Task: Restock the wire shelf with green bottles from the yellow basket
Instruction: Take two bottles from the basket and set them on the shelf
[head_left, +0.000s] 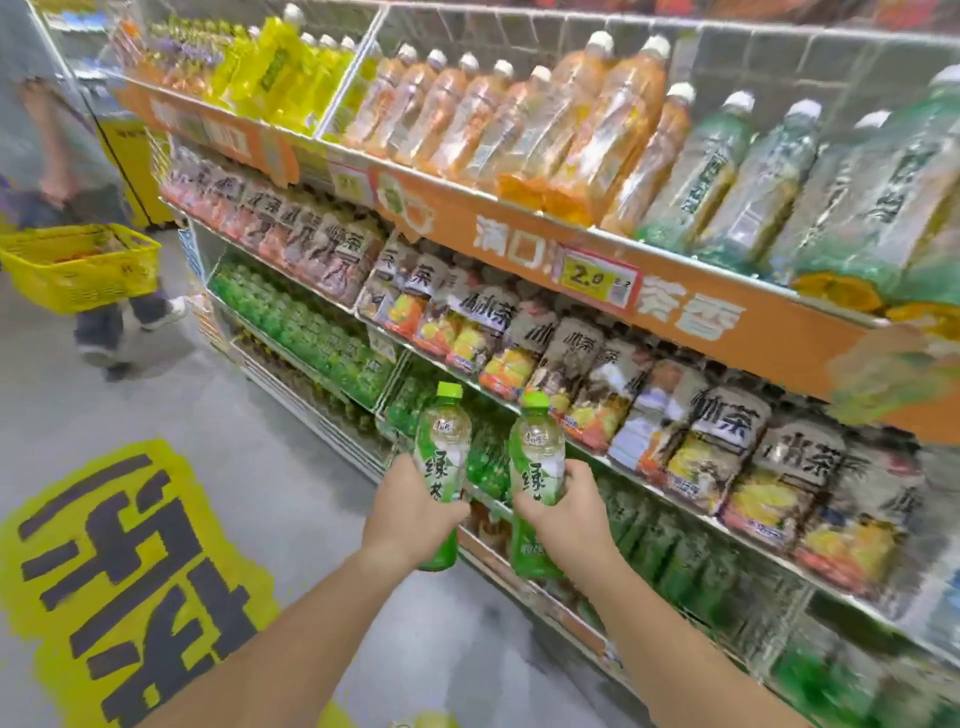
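Gripping a green bottle (442, 457) upright in the left hand (415, 506), a second bottle (536, 465) in the right hand (569, 506), side by side; just beyond the hands, the wire shelf (748, 541); far beyond the left hand, the yellow basket (83, 275).

Two hands (415, 501) (569, 512), two held green bottles (442, 452) (535, 454), one yellow basket (78, 291), one price tag (597, 279)

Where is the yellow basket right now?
In the head view the yellow basket is at the far left, in front of another person's legs, left of the wire shelf.
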